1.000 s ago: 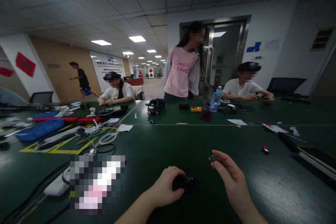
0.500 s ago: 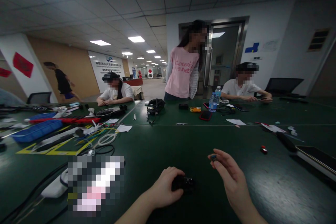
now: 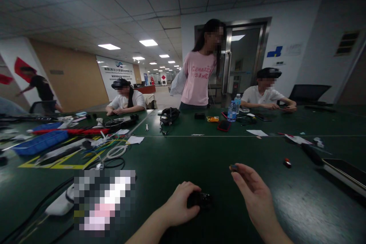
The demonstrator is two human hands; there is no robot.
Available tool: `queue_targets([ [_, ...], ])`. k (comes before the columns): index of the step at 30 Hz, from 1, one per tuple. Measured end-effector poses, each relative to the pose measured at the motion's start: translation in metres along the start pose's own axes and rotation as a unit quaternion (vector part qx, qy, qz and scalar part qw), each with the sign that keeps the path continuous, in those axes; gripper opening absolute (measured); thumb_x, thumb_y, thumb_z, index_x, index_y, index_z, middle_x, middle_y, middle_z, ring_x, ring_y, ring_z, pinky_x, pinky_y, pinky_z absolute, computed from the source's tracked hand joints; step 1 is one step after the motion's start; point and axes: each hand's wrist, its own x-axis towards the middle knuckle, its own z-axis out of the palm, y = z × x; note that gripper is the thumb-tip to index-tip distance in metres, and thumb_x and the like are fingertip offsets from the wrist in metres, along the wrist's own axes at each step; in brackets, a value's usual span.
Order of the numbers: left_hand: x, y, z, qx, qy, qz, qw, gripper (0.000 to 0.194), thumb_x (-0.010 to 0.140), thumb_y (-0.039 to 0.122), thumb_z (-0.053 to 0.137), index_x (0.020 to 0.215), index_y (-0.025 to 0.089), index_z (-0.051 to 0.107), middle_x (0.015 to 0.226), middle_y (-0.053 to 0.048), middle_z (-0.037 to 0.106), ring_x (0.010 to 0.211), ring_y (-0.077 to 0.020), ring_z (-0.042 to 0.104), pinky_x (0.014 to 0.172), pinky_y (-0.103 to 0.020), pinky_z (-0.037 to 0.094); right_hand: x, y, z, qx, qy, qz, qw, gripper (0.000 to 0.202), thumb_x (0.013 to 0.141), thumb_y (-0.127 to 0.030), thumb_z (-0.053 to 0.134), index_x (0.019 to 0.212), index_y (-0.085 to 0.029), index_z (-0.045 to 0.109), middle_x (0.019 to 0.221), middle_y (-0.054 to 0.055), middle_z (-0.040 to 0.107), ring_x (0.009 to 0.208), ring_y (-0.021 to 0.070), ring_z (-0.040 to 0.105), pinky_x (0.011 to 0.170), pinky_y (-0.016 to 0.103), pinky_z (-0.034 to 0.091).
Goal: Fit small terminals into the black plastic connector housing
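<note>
My left hand [image 3: 183,203] is curled around a small glossy black device [image 3: 203,199] on the green table; fingers cover its left side, and its exact kind does not show. To the right and slightly farther off, my right hand [image 3: 253,190] is raised. Its thumb and fingertips pinch a tiny dark piece [image 3: 234,168], too small to name. A little red-and-black object [image 3: 287,163] lies on the tabletop to the right of this hand, apart from it.
A power strip [image 3: 60,202], cables and a blue tray [image 3: 41,142] crowd the left side. Two water bottles [image 3: 232,111], a phone [image 3: 223,125] and a black strapped headset [image 3: 169,116] lie across the table. Beyond it sit two people; another stands in a pink shirt [image 3: 196,78].
My right hand has shifted slightly right and tilted, still pinching the tiny piece. My left hand stays put. The standing person has turned and moved an arm; a walking person has gone farther left.
</note>
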Motion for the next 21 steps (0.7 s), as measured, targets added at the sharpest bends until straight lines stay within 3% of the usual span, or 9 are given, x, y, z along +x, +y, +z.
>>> queue_targets([
  [8,-0.0008,0.0005,-0.0011,-0.016,0.001,-0.011,1.000,0.042,0.073,0.024,0.062,0.114,0.026,0.051,0.111,-0.003,0.053,0.100,-0.0216,0.048,0.087,-0.034,0.038,-0.0012,0.0016,-0.0024,-0.021,-0.029,0.006,0.999,0.039,0.066,-0.044,0.072,0.099,-0.023,0.063,0.096,0.005,0.067,0.088,0.0220,0.063,0.073,0.032,0.056],
  [21,0.0002,0.0001,-0.0006,-0.013,-0.001,-0.014,1.000,0.043,0.073,0.024,0.062,0.114,0.026,0.051,0.112,-0.003,0.052,0.101,-0.0217,0.048,0.088,-0.034,0.038,-0.0026,-0.0056,0.0028,-0.041,-0.014,-0.013,0.999,0.038,0.063,-0.043,0.072,0.094,-0.022,0.066,0.092,0.006,0.069,0.082,0.0223,0.065,0.070,0.032,0.057],
])
